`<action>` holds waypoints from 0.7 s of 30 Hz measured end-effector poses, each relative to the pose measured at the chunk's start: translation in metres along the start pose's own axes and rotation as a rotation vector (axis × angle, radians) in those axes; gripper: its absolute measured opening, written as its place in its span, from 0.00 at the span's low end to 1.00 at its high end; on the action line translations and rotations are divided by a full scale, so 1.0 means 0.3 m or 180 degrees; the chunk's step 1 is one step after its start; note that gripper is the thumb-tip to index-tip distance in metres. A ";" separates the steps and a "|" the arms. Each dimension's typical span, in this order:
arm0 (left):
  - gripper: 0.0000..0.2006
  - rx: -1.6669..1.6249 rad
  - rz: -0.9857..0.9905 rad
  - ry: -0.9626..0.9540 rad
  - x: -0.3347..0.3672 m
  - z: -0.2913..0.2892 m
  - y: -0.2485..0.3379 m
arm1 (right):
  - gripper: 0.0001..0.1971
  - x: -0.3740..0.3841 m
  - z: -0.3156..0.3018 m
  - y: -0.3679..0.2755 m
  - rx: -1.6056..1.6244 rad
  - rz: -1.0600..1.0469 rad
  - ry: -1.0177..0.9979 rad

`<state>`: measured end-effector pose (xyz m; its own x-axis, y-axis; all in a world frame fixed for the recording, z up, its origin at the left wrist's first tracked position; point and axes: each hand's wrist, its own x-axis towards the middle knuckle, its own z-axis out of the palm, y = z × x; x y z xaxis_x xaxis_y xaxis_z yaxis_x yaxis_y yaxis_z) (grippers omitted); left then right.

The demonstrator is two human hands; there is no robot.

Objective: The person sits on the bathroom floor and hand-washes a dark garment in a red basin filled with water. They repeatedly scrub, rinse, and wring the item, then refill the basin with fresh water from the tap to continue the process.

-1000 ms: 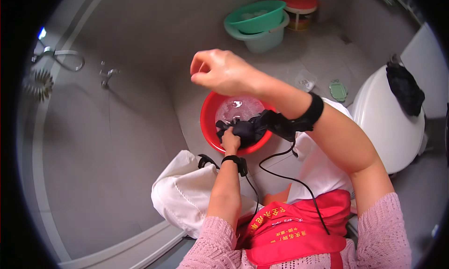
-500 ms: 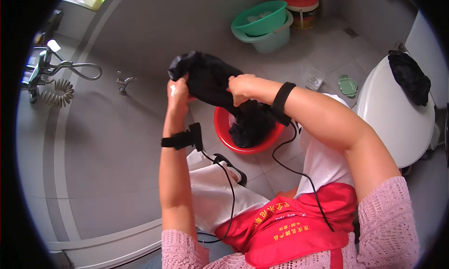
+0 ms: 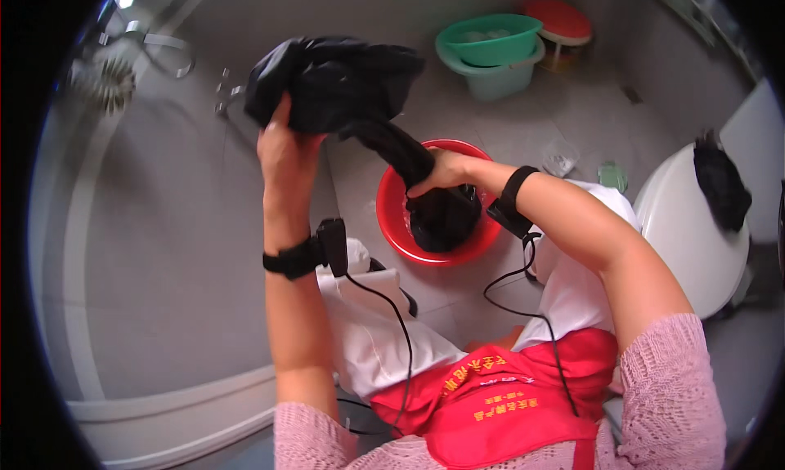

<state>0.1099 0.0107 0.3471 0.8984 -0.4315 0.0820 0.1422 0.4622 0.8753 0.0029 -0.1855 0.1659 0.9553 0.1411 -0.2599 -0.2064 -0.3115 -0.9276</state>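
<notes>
A black wet-looking garment [image 3: 347, 82] is stretched up between my hands, its bulk bunched at the upper left. My left hand [image 3: 288, 155] is closed on that bunched part and holds it raised toward the wall. Lower and to the right, my right hand [image 3: 446, 169] grips a narrow twisted length of the same cloth above the red basin [image 3: 398, 237]. More black cloth [image 3: 446, 221] lies in the basin, with some water or suds around it; whether it joins the held garment I cannot tell. Black straps with cables sit on both my forearms.
Stacked green and pale basins [image 3: 499, 78] stand at the back beside a red-lidded bucket [image 3: 558, 22]. A white toilet [image 3: 695, 233] is at the right, black cloth [image 3: 721, 184] on its lid. A wall tap [image 3: 227, 92] and a shower fitting [image 3: 135, 41] are at the left.
My left hand has lifted the bunched cloth higher and to the left. My right hand has moved slightly down and right along it, and the garment is more spread out.
</notes>
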 end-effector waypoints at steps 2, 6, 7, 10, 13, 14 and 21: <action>0.17 -0.0165 0.0034 0.0126 0.018 -0.046 0.037 | 0.40 0.055 0.000 -0.045 -0.0620 -0.0165 -0.0397; 0.16 -0.0616 -0.0118 0.0264 0.032 -0.032 0.030 | 0.33 0.142 -0.064 0.229 -0.2850 0.0235 -0.0188; 0.15 -0.0605 -0.0156 0.0437 0.025 -0.025 0.032 | 0.32 0.168 -0.069 0.266 -0.2719 0.0799 0.0038; 0.14 -0.0801 -0.0405 0.0613 0.013 0.005 0.011 | 0.33 0.257 -0.131 0.450 -0.1987 0.1534 0.1493; 0.15 -0.1053 -0.0517 0.0947 -0.045 -0.025 0.024 | 0.40 0.360 -0.074 0.576 -0.0427 0.1233 0.1996; 0.16 -0.1197 -0.0568 0.0834 -0.036 0.007 0.022 | 0.41 0.379 -0.145 0.646 0.0023 0.1180 0.2268; 0.16 -0.1219 -0.0541 0.0695 -0.086 -0.086 0.101 | 0.22 0.315 0.265 0.658 0.2443 0.1776 0.0122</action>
<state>0.1018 0.0558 0.3593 0.9097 -0.3718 -0.1852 0.4009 0.6694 0.6254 0.0356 -0.1590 -0.0633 0.6802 0.1233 -0.7226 -0.7050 0.3800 -0.5988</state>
